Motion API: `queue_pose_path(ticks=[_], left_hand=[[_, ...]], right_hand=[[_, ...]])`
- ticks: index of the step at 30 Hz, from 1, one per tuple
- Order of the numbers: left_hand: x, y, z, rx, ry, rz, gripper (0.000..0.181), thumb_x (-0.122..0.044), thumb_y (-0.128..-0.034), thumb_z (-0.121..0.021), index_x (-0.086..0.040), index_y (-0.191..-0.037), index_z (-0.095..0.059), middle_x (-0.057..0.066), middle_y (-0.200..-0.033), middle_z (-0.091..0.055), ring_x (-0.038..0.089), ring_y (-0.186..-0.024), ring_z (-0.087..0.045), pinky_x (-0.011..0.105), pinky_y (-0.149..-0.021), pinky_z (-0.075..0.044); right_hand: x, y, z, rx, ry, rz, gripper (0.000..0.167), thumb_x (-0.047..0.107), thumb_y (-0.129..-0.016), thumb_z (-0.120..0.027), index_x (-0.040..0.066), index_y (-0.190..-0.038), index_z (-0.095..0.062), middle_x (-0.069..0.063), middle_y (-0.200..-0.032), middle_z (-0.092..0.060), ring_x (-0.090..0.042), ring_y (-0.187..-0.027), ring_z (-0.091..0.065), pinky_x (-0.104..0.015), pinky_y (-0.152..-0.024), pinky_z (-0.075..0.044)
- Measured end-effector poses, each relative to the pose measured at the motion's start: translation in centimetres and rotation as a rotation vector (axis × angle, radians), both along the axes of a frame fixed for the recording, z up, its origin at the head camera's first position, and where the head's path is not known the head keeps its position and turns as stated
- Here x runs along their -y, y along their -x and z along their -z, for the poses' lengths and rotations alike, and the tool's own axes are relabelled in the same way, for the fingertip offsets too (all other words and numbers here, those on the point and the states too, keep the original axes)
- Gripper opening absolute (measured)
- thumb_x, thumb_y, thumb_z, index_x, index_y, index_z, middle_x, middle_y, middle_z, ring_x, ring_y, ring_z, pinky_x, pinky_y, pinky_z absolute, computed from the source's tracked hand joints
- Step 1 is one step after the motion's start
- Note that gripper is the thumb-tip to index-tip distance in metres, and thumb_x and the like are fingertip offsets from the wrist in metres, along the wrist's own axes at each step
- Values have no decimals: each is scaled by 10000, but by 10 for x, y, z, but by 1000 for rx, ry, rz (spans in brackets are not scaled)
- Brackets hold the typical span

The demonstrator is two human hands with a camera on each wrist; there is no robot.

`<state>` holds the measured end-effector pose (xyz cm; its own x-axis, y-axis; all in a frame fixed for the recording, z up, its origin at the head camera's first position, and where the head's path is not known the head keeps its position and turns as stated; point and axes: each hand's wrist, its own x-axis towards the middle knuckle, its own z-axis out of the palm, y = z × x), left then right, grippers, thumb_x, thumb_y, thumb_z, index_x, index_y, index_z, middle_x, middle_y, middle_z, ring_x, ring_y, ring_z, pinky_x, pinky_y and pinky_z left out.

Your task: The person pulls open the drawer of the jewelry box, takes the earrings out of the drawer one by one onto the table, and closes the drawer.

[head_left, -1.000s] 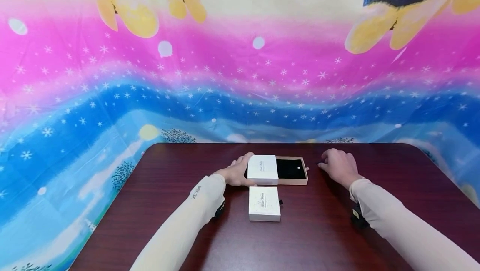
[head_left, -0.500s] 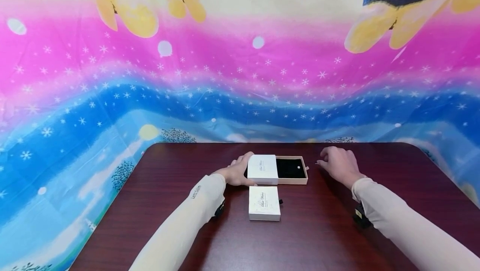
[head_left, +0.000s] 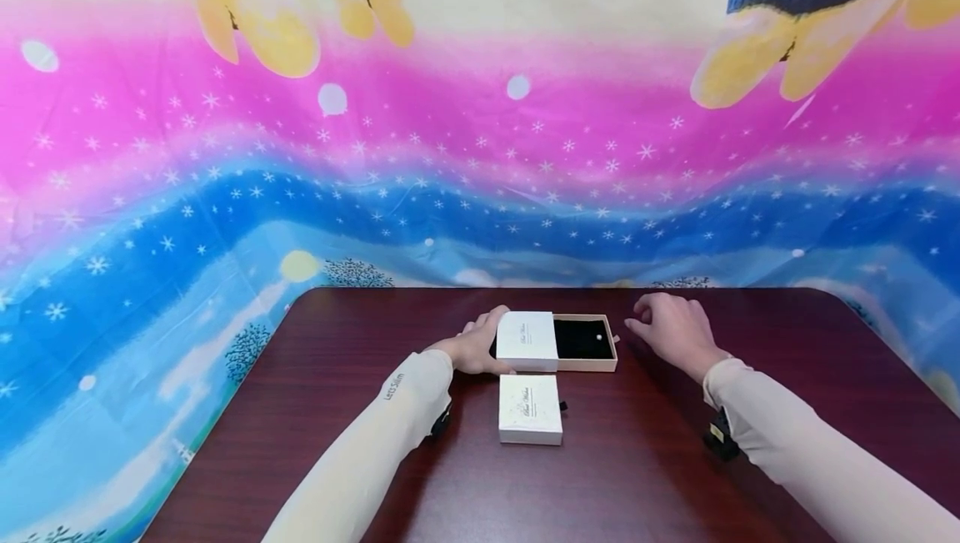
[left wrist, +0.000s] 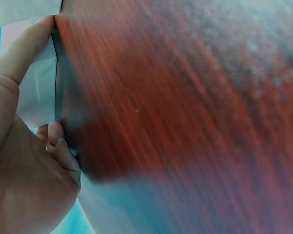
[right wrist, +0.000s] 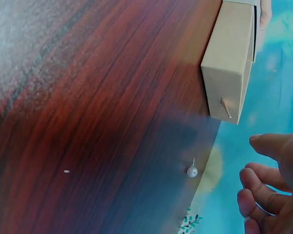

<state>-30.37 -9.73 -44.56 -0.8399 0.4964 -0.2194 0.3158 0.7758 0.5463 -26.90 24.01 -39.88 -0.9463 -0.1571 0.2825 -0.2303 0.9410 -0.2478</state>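
My left hand [head_left: 480, 344] grips the white sleeve of a small drawer box [head_left: 525, 340], thumb on its near side and fingers on the far side. The drawer [head_left: 587, 365] is slid out to the right; a black pad [head_left: 577, 339] with one pearl stud lies in it. My right hand [head_left: 675, 329] is a little right of the drawer, fingers loosely bent and thumb apart, with nothing seen between them. In the right wrist view, a pearl stud earring [right wrist: 192, 171] lies on the table near that hand, its post upward.
A second white box [head_left: 529, 409], closed, with a dark pull tab on its right, sits in front of the first. In the right wrist view a tiny white speck [right wrist: 66, 171] shows on the dark wooden table [head_left: 337, 476]. A printed cloth [head_left: 480, 151] hangs behind.
A thin light piece showed at my right fingertips earlier and is no longer seen there. My right hand has shifted slightly left, with thumb and finger parted. My left hand has stayed in place.
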Motion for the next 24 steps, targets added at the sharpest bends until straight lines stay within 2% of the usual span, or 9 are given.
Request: queue_pose_path(ticks=[6, 10, 24], left_hand=[[0, -3, -5, 22, 10, -6, 1070, -419, -861, -784, -230, -1615, -48, 113, -1657, -193, 367, -1482, -250, 550, -1207, -233], [0, -1, -4, 26, 16, -8, 1084, -419, -863, -784, -238, -1621, -31, 103, -1668, -174, 367, -1498, -231, 541, -1218, -219], [0, 1, 0, 4, 0, -6, 1080, -424, -842, -805, -247, -1610, -67, 107, -1634, -236, 356, -1440, -290, 537, -1197, -246]], right_hand=[[2, -1, -2, -11, -2, -4, 277, 289, -886, -746, 29, -982, -746, -93, -839, -753, -246, -743, -695, -379, -627, -458], [4, -2, -4, -9, -3, -5, 278, 290, -887, -745, 32, -992, -748, -90, -843, -755, -247, -760, -698, -387, -648, -458], [18, -6, -6, -15, -18, -36, 250, 280, -889, -744, 46, -978, -748, -67, -824, -759, -219, -750, -696, -390, -658, -465]])
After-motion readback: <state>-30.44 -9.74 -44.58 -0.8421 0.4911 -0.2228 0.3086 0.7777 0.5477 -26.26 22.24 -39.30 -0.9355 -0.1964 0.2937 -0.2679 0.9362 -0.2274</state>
